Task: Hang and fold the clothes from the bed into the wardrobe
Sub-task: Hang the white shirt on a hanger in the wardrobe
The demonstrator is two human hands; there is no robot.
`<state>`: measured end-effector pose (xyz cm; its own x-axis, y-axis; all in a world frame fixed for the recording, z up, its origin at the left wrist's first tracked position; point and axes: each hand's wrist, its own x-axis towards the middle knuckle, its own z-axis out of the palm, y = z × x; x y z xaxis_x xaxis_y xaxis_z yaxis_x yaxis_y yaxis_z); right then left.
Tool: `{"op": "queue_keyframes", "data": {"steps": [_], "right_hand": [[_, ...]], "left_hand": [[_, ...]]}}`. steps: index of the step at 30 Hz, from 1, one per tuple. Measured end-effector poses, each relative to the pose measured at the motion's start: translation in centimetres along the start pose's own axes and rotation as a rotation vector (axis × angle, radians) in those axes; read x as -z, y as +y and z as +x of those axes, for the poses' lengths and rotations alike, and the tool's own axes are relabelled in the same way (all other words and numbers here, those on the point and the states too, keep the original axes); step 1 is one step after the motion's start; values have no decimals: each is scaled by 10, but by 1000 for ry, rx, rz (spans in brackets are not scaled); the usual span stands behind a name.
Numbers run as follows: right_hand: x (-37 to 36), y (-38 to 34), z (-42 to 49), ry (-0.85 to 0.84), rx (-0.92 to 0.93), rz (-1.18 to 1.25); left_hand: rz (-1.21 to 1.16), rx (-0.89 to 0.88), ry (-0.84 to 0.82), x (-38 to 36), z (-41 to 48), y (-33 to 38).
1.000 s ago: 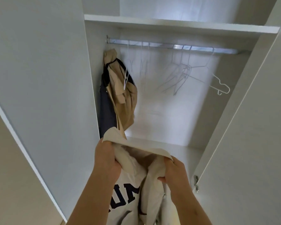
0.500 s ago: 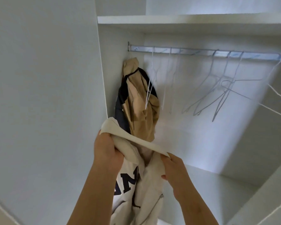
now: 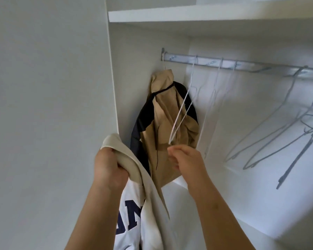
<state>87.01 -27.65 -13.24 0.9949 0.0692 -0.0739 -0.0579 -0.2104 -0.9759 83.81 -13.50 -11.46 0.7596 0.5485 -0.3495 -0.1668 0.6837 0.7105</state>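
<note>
My left hand (image 3: pixel 110 168) grips the top edge of a cream sweatshirt (image 3: pixel 143 213) with dark blue letters, which hangs down in front of the open wardrobe. My right hand (image 3: pixel 185 160) is off the cloth, its fingers curled just under the lower end of a white wire hanger (image 3: pixel 181 112) on the metal rail (image 3: pixel 224 63). Whether those fingers pinch the hanger, I cannot tell. A tan and navy jacket (image 3: pixel 163 127) hangs at the rail's left end, behind the hanger.
Several more bare wire hangers (image 3: pixel 282 134) hang further right on the rail. A white shelf (image 3: pixel 188 14) runs above it. The wardrobe's side panel (image 3: pixel 49 105) fills the left. A white floor board (image 3: pixel 260 213) lies below the hanging space.
My right hand let go of the sweatshirt and rose to the white hanger's lower end. My left hand keeps its hold, and the view moved closer to the wardrobe's left side.
</note>
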Motion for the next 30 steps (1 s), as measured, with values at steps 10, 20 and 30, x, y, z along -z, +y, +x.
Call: {"op": "queue_keyframes", "data": {"steps": [10, 20, 30], "right_hand": [[-12, -6, 79, 118, 46, 4], [-21, -4, 140, 162, -57, 188], [-24, -13, 167, 368, -9, 301]], "left_hand": [[-48, 57, -50, -30, 51, -2], [12, 183, -23, -72, 96, 6], [48, 213, -11, -88, 120, 14]]}}
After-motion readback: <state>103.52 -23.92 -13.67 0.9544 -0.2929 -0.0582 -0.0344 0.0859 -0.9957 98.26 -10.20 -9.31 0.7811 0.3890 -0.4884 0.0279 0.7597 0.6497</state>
